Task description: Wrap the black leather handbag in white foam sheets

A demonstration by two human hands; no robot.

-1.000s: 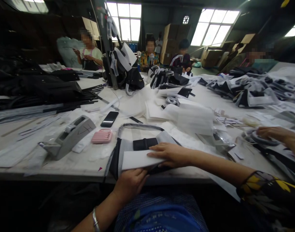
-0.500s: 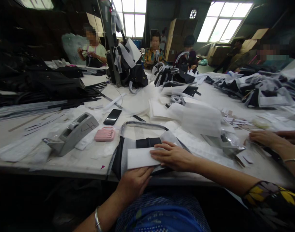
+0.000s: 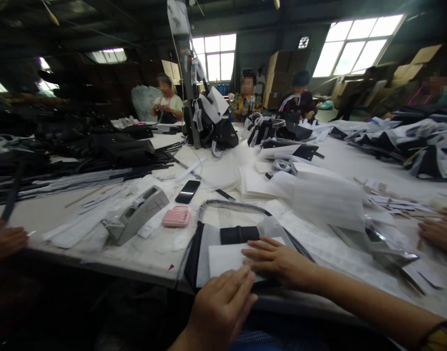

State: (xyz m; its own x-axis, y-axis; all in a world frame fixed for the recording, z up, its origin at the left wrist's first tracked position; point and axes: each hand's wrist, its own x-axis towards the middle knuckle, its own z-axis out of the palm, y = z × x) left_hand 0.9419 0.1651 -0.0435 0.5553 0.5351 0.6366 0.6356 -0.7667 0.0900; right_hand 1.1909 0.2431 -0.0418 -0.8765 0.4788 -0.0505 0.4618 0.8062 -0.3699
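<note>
A black handbag (image 3: 191,265) lies at the table's front edge, its wrapped handle (image 3: 233,206) pointing away from me. Translucent wrapping covers part of its front, and a black strap (image 3: 239,234) crosses it. On the bag rests a folded white foam sheet (image 3: 225,258). My right hand (image 3: 281,259) lies flat across the sheet's right part, fingers spread. Close beside its fingertips, my left hand (image 3: 223,298) is over the sheet's near edge, fingers bent and pressed together; whatever they may hold is hidden.
To the left are a grey tape dispenser (image 3: 139,214), a pink case (image 3: 177,216) and a phone (image 3: 187,191). Foam sheets (image 3: 318,195) and a second dispenser (image 3: 377,241) lie right. Co-workers' hands show at left (image 3: 7,241) and right (image 3: 437,229). Black bags (image 3: 117,146) are piled behind.
My left hand has moved from the sheet's lower edge up and right, toward my right hand, and its fingers have bent together. My right hand stays on the sheet. The camera view has shifted.
</note>
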